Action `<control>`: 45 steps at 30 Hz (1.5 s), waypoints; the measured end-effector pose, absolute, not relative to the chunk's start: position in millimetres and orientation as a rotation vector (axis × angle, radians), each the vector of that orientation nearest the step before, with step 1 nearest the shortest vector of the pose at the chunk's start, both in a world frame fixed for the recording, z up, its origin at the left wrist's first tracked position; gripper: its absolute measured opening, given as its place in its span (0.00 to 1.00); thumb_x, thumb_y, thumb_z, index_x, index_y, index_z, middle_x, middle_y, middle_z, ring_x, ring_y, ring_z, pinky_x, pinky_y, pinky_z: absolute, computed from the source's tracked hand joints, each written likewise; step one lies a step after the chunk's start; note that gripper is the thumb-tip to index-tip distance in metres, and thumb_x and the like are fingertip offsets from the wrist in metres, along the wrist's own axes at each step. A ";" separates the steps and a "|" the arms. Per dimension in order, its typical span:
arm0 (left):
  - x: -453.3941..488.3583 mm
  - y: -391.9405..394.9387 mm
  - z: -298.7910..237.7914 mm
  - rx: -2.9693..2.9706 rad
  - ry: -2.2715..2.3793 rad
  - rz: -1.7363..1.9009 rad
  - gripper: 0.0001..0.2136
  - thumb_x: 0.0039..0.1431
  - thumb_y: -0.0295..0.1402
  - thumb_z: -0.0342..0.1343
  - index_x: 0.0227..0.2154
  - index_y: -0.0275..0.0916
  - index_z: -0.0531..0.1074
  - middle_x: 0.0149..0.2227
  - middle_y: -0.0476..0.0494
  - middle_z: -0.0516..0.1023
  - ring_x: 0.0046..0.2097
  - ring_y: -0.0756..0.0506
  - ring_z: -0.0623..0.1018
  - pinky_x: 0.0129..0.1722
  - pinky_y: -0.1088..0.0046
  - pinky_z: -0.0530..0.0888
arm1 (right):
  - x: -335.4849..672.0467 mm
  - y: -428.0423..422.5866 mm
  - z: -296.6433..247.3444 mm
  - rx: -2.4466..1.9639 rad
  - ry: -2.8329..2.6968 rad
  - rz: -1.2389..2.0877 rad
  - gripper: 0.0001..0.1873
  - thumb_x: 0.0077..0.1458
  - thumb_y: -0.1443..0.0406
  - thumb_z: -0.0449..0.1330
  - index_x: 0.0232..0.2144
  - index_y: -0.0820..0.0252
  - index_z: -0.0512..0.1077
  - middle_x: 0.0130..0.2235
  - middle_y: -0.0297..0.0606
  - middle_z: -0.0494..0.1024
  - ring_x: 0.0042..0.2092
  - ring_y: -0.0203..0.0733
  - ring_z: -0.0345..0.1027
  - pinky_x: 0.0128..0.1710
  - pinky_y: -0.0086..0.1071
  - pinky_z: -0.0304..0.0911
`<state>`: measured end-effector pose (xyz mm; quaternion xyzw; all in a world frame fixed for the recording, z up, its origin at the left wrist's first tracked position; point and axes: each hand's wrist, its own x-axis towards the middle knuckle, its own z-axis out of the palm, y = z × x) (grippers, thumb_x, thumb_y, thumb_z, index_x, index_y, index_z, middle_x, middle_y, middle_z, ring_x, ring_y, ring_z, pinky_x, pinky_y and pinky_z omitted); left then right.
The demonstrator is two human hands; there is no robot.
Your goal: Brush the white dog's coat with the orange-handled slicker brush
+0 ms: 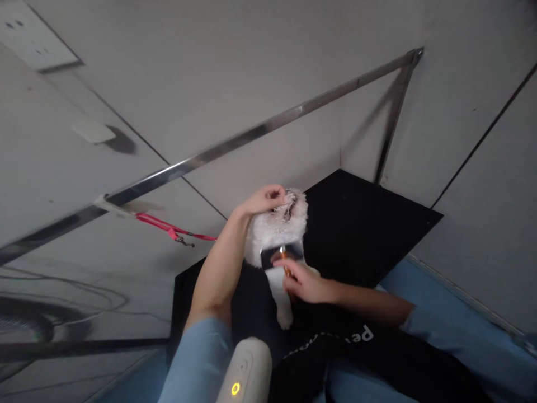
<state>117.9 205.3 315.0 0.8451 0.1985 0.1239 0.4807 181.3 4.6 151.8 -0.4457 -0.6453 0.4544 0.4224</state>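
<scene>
From where I stand, I see a white-furred animal [297, 228] up on a black tabletop [361, 235], near the edge where the person works, one pale foreleg reaching down toward that edge. The person's left hand [268, 200] is up at its head, thumb and fingers pinched narrow around a tuft of the long fur. The right hand [305, 281] is lower, closed around the orange handle of a brush [268, 259], with the index finger stretched along toward its dark, flat head. That head sits over the animal's chest; I can't tell whether it presses into the coat. A metal bar [235, 144] slants across in front of the pale wall [251, 67], and a red lead [157, 222] hangs from it, passing out of sight behind the left forearm. The person wears light blue sleeves [201, 358] and a black apron [398, 358] with white lettering. At the bottom, a pale device [247, 372] shows a glowing yellow ring.
</scene>
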 end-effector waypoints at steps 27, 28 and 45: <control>96.9 191.8 309.4 2.079 0.467 0.449 0.24 0.46 0.52 0.67 0.23 0.37 0.65 0.21 0.55 0.62 0.24 0.55 0.60 0.24 0.78 0.58 | 187.2 7.7 156.3 -1.444 -1.768 0.899 0.39 0.59 0.69 0.52 0.71 0.57 0.48 0.38 0.40 0.79 0.35 0.41 0.73 0.37 0.32 0.67; 96.7 191.0 309.7 2.079 0.463 0.450 0.24 0.46 0.53 0.67 0.23 0.37 0.65 0.21 0.55 0.62 0.24 0.55 0.59 0.24 0.78 0.57 | 185.8 7.0 154.3 -1.426 -1.748 1.027 0.40 0.58 0.70 0.52 0.71 0.58 0.47 0.35 0.38 0.79 0.32 0.40 0.72 0.34 0.30 0.67; 94.3 187.1 307.6 2.052 0.528 0.504 0.27 0.41 0.57 0.68 0.22 0.36 0.65 0.20 0.54 0.63 0.24 0.55 0.61 0.24 0.79 0.58 | 201.5 7.0 163.9 -1.363 -1.849 0.743 0.39 0.61 0.69 0.52 0.71 0.58 0.46 0.37 0.38 0.79 0.34 0.38 0.71 0.39 0.31 0.65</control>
